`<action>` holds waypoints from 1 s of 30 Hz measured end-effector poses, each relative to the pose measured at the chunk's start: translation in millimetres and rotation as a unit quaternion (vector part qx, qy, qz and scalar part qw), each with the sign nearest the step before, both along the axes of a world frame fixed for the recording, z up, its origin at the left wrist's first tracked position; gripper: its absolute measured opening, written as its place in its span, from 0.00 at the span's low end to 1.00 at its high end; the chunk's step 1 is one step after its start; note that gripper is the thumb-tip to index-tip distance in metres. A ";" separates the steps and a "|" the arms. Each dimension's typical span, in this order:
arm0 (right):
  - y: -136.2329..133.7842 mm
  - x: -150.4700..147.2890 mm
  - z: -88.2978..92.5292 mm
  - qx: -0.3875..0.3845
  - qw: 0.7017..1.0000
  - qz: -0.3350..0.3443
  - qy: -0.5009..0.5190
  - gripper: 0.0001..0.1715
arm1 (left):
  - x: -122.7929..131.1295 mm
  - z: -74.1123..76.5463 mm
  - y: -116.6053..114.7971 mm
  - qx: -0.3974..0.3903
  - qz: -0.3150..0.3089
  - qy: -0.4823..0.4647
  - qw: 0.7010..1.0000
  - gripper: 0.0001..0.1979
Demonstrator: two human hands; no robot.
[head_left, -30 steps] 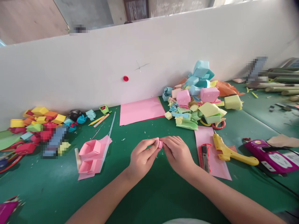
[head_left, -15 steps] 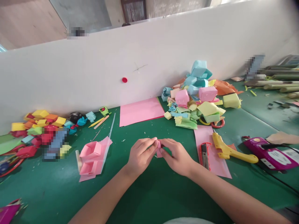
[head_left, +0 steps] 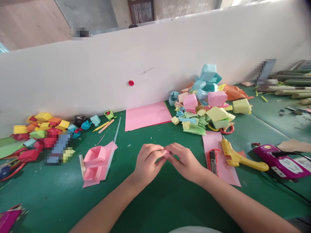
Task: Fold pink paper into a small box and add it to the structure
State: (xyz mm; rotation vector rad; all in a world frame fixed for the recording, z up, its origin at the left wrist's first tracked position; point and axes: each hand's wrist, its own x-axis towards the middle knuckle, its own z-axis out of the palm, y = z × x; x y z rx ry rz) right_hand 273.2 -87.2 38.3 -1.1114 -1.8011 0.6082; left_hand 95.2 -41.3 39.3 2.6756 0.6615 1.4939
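My left hand (head_left: 150,159) and my right hand (head_left: 183,160) meet fingertip to fingertip above the middle of the green table. Both are pinched on a small folded piece of pink paper (head_left: 168,152), and the fingers cover nearly all of it. To the left lie two open pink paper boxes (head_left: 95,154) on a pink sheet. On the right, a red and black box cutter (head_left: 213,162) rests on another strip of pink paper (head_left: 228,170), with a yellow glue gun (head_left: 239,158) beside it.
Several folded paper boxes (head_left: 216,98) and scraps are heaped at the back right. Coloured paper cubes (head_left: 43,126) cluster at the far left. A large pink sheet (head_left: 148,116) lies against the white partition (head_left: 97,74). A purple device (head_left: 282,161) with a black cable sits at right.
The fingertips of both hands have closed further over the pink paper, so its lower flap no longer shows. The view has shifted slightly; everything else stays put.
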 end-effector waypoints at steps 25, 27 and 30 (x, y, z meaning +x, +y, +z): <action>10.9 13.9 -10.4 0.253 0.951 -0.076 -0.163 0.11 | 15.0 15.6 -16.8 -0.600 -0.009 -0.173 0.781 0.16; 10.4 10.9 -11.6 0.258 0.946 -0.096 -0.170 0.12 | 15.3 16.8 -15.8 -0.609 -0.009 -0.197 0.768 0.16; 9.4 5.2 -13.8 0.247 0.944 -0.124 -0.182 0.16 | 15.5 15.0 -14.5 -0.600 -0.006 -0.244 0.762 0.16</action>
